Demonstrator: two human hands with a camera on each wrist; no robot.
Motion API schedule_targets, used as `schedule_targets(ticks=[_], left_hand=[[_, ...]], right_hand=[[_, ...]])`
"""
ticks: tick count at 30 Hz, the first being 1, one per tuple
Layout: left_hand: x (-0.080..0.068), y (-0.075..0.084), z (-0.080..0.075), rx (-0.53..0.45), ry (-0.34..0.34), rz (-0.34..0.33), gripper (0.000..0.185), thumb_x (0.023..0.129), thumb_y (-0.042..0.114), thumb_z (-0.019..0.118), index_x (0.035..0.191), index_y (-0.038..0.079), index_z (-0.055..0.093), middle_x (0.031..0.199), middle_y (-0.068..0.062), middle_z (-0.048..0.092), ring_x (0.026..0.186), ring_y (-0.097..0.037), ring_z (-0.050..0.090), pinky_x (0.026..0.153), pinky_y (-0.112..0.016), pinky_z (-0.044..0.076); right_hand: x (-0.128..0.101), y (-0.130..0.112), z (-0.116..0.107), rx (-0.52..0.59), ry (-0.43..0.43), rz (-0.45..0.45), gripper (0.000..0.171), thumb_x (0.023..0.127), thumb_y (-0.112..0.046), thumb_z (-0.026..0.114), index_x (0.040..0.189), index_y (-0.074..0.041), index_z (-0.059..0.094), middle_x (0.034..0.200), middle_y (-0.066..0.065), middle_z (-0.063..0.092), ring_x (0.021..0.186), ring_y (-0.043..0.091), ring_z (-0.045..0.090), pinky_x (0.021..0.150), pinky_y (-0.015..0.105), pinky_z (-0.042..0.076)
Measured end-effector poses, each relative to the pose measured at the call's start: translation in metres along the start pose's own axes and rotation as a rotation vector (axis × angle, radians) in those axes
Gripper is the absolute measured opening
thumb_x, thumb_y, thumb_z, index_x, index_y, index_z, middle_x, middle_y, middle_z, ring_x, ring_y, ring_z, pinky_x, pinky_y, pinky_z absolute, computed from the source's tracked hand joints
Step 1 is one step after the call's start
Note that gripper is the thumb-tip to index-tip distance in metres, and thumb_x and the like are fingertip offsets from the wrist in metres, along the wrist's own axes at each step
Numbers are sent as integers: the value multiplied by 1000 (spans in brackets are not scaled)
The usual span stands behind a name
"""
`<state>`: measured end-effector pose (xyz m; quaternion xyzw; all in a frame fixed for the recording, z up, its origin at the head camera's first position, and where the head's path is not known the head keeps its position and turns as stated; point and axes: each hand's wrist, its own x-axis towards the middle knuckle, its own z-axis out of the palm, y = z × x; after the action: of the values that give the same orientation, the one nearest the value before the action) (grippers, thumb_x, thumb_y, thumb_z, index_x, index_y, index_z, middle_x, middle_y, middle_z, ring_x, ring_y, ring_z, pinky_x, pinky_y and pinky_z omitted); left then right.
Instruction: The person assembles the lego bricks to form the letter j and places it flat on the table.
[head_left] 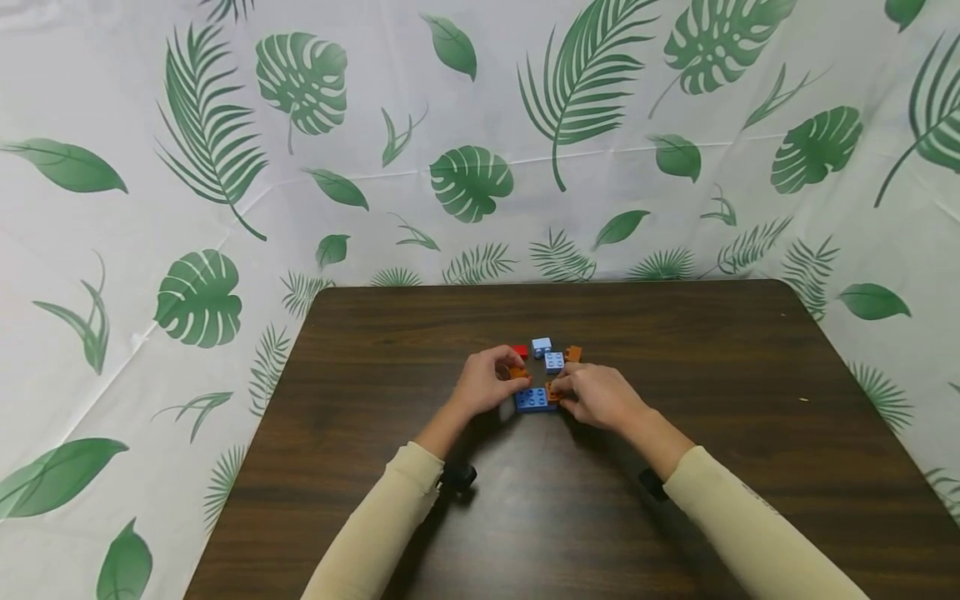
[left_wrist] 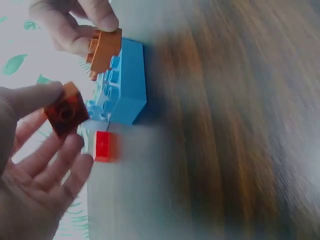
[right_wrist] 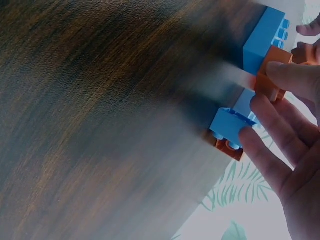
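Observation:
My left hand [head_left: 504,375] pinches a small orange brick [head_left: 518,372] between thumb and fingers, just above the table. In the left wrist view that hand [left_wrist: 60,117] holds the brick [left_wrist: 66,111] with its round hollow facing the camera. My right hand [head_left: 564,390] pinches another orange brick [head_left: 553,392] against the right end of a blue brick [head_left: 533,400] lying on the table. The left wrist view has this orange brick [left_wrist: 104,49] on the blue brick [left_wrist: 126,82]. From the right wrist, my right hand [right_wrist: 270,82] grips the orange brick [right_wrist: 272,70] beside the blue brick [right_wrist: 264,39].
Behind the hands lie a red brick [head_left: 521,351], two light blue bricks [head_left: 554,361] [head_left: 541,345] and an orange brick [head_left: 573,353]. The dark wooden table [head_left: 675,500] stands against a leaf-print cloth backdrop [head_left: 480,125].

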<state>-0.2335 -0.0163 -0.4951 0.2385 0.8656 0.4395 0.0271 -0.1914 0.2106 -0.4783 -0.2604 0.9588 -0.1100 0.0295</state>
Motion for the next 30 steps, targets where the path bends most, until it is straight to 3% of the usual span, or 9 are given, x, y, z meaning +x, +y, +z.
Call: schedule_targets(ticks=[5, 11, 15, 19, 24, 30], left_hand=[[-14, -8, -2, -71, 42, 39, 22, 77, 15, 86, 86, 10, 67, 93, -2, 70, 82, -19, 68, 75, -31, 55], [-24, -21, 2, -32, 53, 97, 24, 74, 13, 87, 75, 13, 63, 95, 2, 72, 84, -10, 67, 76, -26, 54], [-25, -25, 4, -14, 53, 93, 27, 73, 13, 88, 72, 14, 61, 96, 3, 73, 85, -9, 67, 75, -24, 53], [-25, -24, 5, 19, 30, 96, 21, 75, 15, 87, 83, 15, 67, 95, 4, 71, 87, -13, 67, 78, -29, 54], [-23, -24, 6, 105, -31, 153, 24, 80, 20, 83, 103, 17, 74, 98, 6, 69, 91, -11, 66, 81, -32, 53], [-23, -22, 6, 192, -49, 186, 26, 81, 24, 82, 107, 19, 76, 98, 9, 67, 92, -7, 63, 84, -28, 51]], right_hand=[[0, 0, 0, -4, 4, 4, 25, 83, -20, 80, 107, -17, 77, 102, -3, 65, 89, 18, 64, 77, 40, 54], [1, -1, 0, -4, 6, 10, 24, 84, -21, 79, 107, -18, 77, 102, -3, 65, 88, 17, 64, 77, 40, 54], [1, -1, -1, -1, -2, 13, 23, 84, -21, 79, 107, -18, 77, 103, -4, 65, 89, 17, 64, 76, 40, 54], [2, -1, -1, -6, -11, 16, 24, 84, -22, 79, 108, -19, 77, 104, -3, 65, 91, 18, 64, 78, 41, 54], [2, -1, -1, -8, -26, 27, 25, 84, -23, 79, 108, -18, 77, 105, -2, 65, 89, 18, 64, 78, 41, 54], [2, 0, 0, 4, -29, 33, 25, 84, -23, 79, 109, -18, 77, 105, -2, 65, 90, 19, 64, 78, 42, 55]])
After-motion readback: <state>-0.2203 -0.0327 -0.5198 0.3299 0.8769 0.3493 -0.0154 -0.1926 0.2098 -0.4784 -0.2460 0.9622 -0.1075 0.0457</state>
